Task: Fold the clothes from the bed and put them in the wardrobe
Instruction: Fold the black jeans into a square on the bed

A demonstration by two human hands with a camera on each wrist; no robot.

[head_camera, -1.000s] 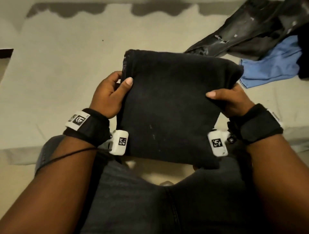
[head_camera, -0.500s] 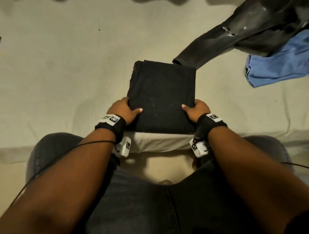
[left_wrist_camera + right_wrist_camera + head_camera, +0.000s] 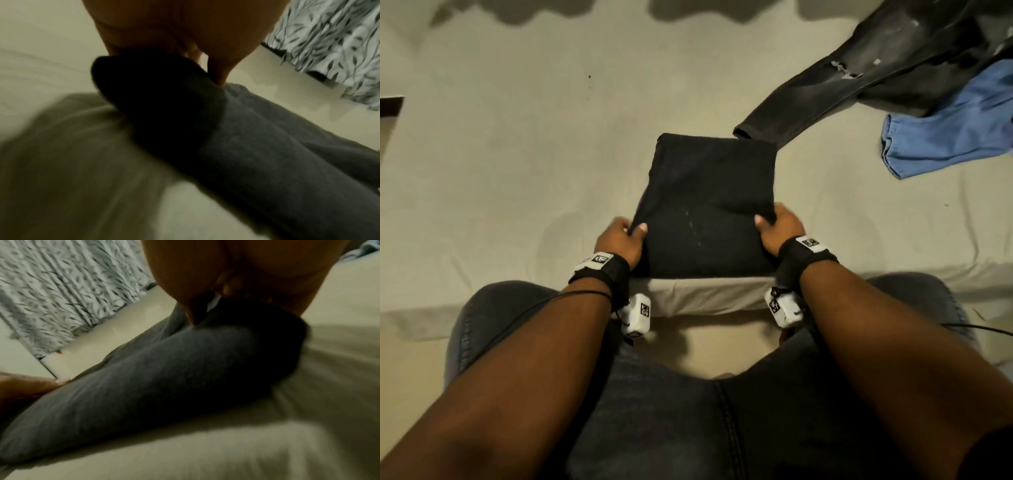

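Folded black soft-cloth garment (image 3: 709,205) at frame centre, on beige bed sheet (image 3: 517,154). Left hand (image 3: 619,240) and right hand (image 3: 779,228) pinch near corners. Likely light, limp: support underneath when lifting.

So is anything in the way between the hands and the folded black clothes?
No. The left hand and right hand already grip the near corners of the folded black garment on the bed. The wardrobe isn't in view, so that path can't be judged.
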